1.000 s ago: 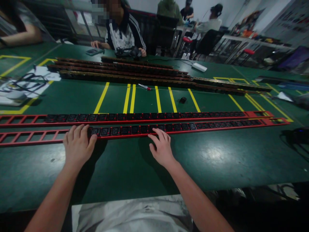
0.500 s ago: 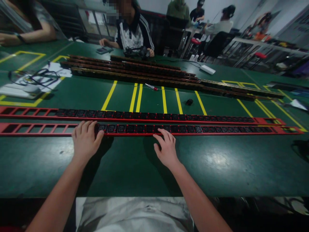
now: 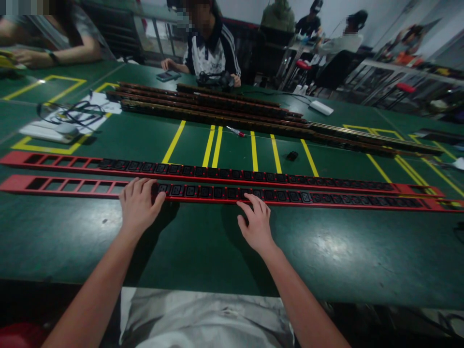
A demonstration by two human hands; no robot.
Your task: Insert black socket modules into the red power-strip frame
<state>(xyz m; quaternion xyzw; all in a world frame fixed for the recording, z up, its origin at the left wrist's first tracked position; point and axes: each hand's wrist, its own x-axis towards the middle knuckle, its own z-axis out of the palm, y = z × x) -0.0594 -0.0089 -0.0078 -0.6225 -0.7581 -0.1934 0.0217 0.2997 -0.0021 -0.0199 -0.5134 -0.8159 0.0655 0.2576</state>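
Right hand (image 3: pixel 256 222) is open, thumb and fingers parted, fingertips at the near red slotted rail (image 3: pixel 18 184); left hand (image 3: pixel 139 203) drapes over this rail farther left, though whether it grips cannot be told. Parallel and close behind lies the far red slotted rail (image 3: pixel 18 157), both on the green table (image 3: pixel 203 251). Black outlet sockets (image 3: pixel 190 191) occupy the near rail's slots from the left hand rightward; several slots left of it frame bare tabletop. Similar black sockets (image 3: pixel 147 167) line the far rail. Beyond lies a small black part (image 3: pixel 292 155).
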